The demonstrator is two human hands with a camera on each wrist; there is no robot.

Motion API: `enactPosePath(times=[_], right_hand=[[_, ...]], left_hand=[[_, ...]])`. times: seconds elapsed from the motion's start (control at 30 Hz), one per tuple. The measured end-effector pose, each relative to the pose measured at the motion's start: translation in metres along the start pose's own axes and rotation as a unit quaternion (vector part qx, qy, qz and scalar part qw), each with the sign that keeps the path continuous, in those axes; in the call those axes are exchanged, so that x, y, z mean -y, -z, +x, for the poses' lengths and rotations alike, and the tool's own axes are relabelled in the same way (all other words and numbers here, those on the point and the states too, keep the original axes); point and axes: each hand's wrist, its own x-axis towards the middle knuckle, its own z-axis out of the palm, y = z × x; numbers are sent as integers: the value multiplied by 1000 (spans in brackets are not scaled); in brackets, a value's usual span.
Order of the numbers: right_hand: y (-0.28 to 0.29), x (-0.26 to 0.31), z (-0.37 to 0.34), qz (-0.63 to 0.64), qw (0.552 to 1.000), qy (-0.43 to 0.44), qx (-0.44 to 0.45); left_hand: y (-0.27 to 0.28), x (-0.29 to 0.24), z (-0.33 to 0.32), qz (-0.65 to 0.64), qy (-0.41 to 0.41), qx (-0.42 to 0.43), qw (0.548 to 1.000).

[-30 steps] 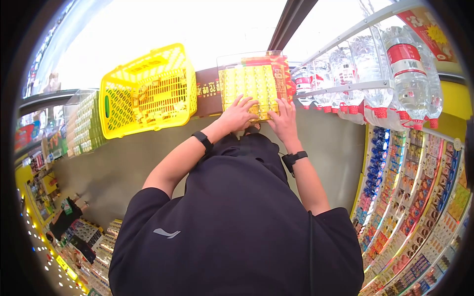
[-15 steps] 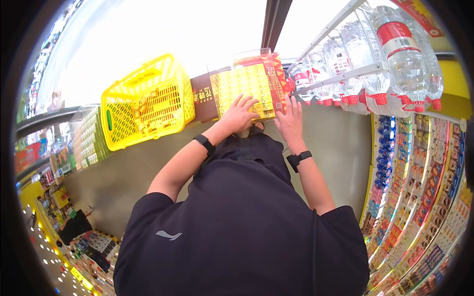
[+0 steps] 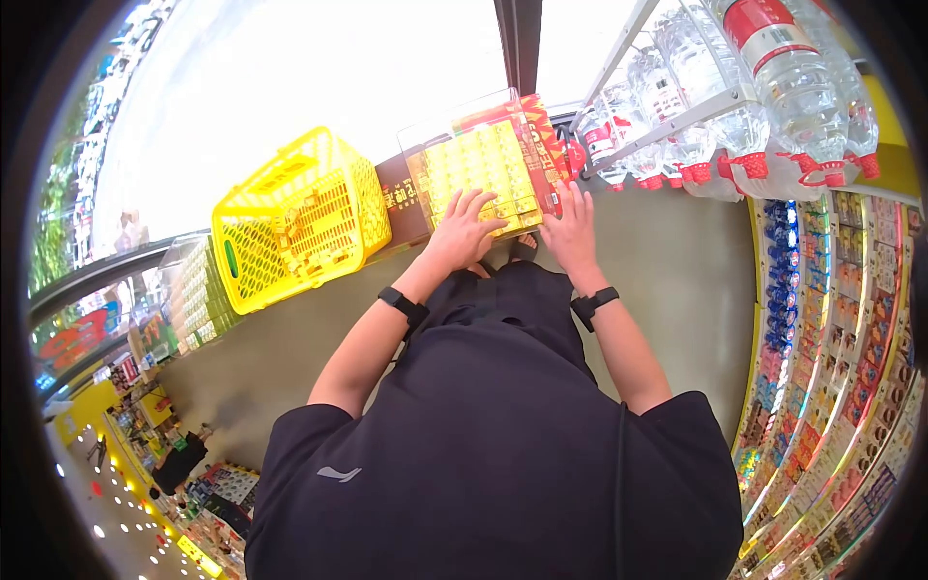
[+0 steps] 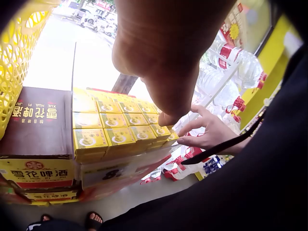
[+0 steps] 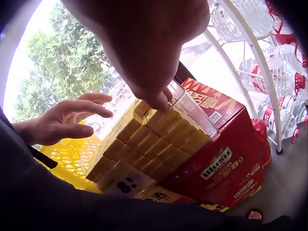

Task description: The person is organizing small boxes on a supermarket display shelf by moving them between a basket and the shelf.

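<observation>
Rows of small yellow boxes [image 3: 474, 169] stand packed in a clear tray on a brown carton [image 4: 38, 122]. Over their near part is my left hand [image 3: 461, 232], fingers spread and relaxed; in the right wrist view this left hand [image 5: 65, 118] hovers beside the boxes. My right hand [image 3: 572, 232] is at the tray's right corner, and in the right wrist view its fingertips [image 5: 161, 100] touch the top boxes near the clear wall. Whether it pinches a box is hidden. A red carton [image 5: 226, 154] adjoins the tray's right side.
A yellow basket [image 3: 372, 208] holding small yellow boxes stands left of the brown carton. Large water bottles [image 3: 797, 97] fill a white rack at the right. Stocked shelves [image 3: 841, 319] curve along the right side, and stacked green boxes [image 3: 201, 295] stand at the far left.
The head view has turned, so the basket and boxes appear shifted. My right hand has moved slightly along the tray's right corner; my left hand stays over the boxes.
</observation>
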Motion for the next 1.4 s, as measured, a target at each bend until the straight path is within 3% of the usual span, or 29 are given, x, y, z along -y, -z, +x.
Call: enactPosePath(times=[0.43, 0.6, 0.83, 1.2, 1.33, 1.4], right_hand=[[14, 18, 9, 15, 998, -42, -44], [36, 52, 37, 51, 993, 8, -107], [61, 161, 85, 116, 981, 88, -126], [17, 356, 169, 180, 964, 182, -65], [10, 405, 201, 177, 959, 222, -27], [1, 426, 221, 158, 955, 248, -22]], left_hand=[[59, 9, -28, 3, 21, -72, 997], [89, 29, -51, -1, 34, -104, 994], [118, 84, -105, -1, 46, -150, 988], [163, 228, -216, -33, 45, -199, 978], [165, 277, -235, -21, 33, -177, 984], [161, 304, -238, -34, 14, -118, 992]])
